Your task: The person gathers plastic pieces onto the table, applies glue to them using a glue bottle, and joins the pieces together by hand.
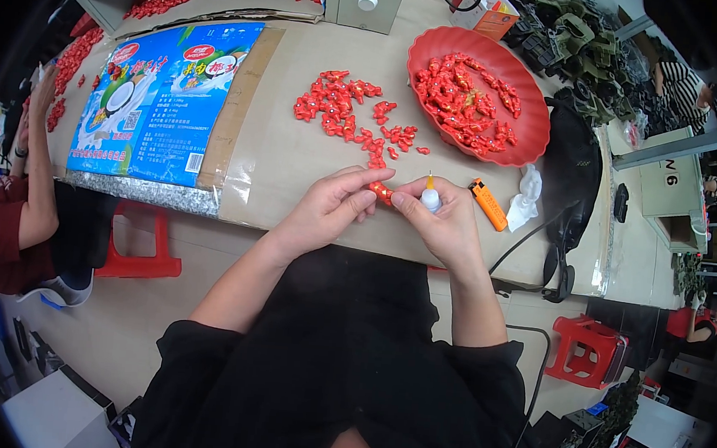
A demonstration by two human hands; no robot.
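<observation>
My left hand (332, 208) pinches one end of a small red figure-like piece (380, 193) with gold and white marks. The thumb and forefinger of my right hand (451, 227) are at its other end. Held upright in that same right hand is a small white dropper bottle (430, 199) with a thin yellow tip. Just beyond my hands lies a loose pile of similar red pieces (334, 108). Farther right, a red scalloped bowl (536, 112) holds many more of them.
An orange lighter (489, 204) and a crumpled white tissue (524, 202) lie right of my hand, near a black bag (571, 173). At left is a blue printed carton sheet (153, 107). Another person's arm (40, 165) reaches the table's left end. Red stools (142, 249) stand below.
</observation>
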